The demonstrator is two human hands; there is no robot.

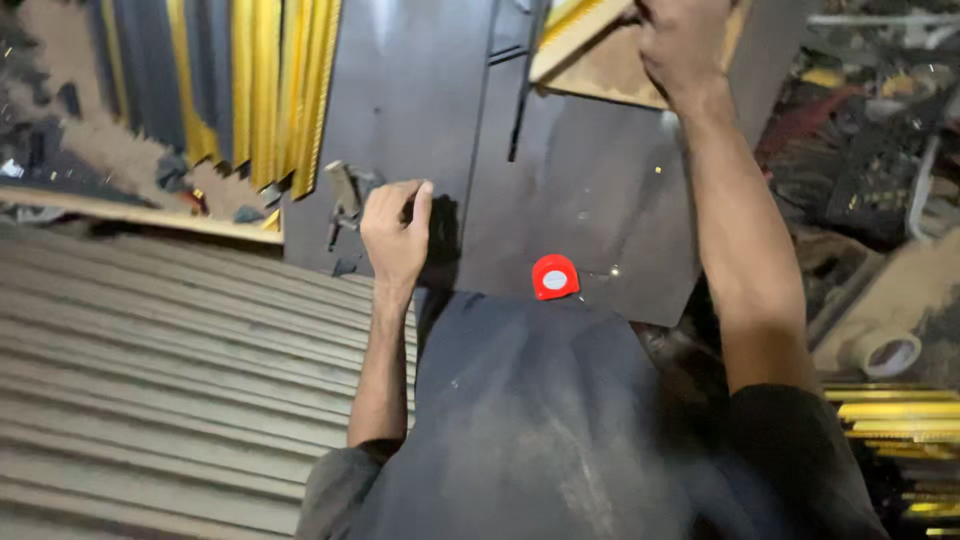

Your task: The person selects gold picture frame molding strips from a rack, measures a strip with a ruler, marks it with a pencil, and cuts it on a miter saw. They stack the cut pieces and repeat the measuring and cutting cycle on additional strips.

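Observation:
My left hand (395,232) is closed around the handle of a small metal tool (345,195), held against a dark metal sheet (590,190) that lies in front of me. My right hand (680,45) reaches far forward and grips the edge of a wooden board (600,60) lying on the sheet's far end. A red tape measure (554,277) with a white centre rests on the sheet's near edge, just beyond my dark shirt and between my two arms.
Corrugated metal sheeting (170,370) covers the left. Yellow and dark profiles (240,90) stand at the upper left beside dusty rubble. A roll of tape (885,352) and yellow strips (895,420) lie at the right, with cluttered scrap (870,130) above them.

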